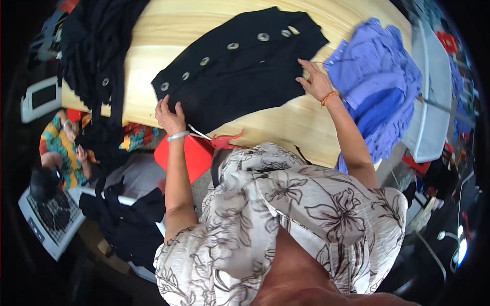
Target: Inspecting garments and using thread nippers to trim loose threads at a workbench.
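Note:
A black garment piece (245, 76) lies flat on the pale wooden table (178, 20), with a row of round silvery buttons or rings (233, 46) along its far side. My left hand (171, 118) touches its near left corner, fingers spread. At the garment's right edge is my right hand (315, 81), thumb and forefinger apart against the cloth. Neither hand visibly grips anything. Close to my left wrist, at the table's near edge, lies a red-handled tool (226, 140) with a thin pale metal part; my clothing partly hides it.
Crumpled blue-purple garments (377, 86) are heaped on the right. More black clothing (97, 51) hangs over the table's left end. Below that edge stand a red stool-like object (184, 157) and a bin with dark cloth (132, 219). Another person (66, 148) sits at the left.

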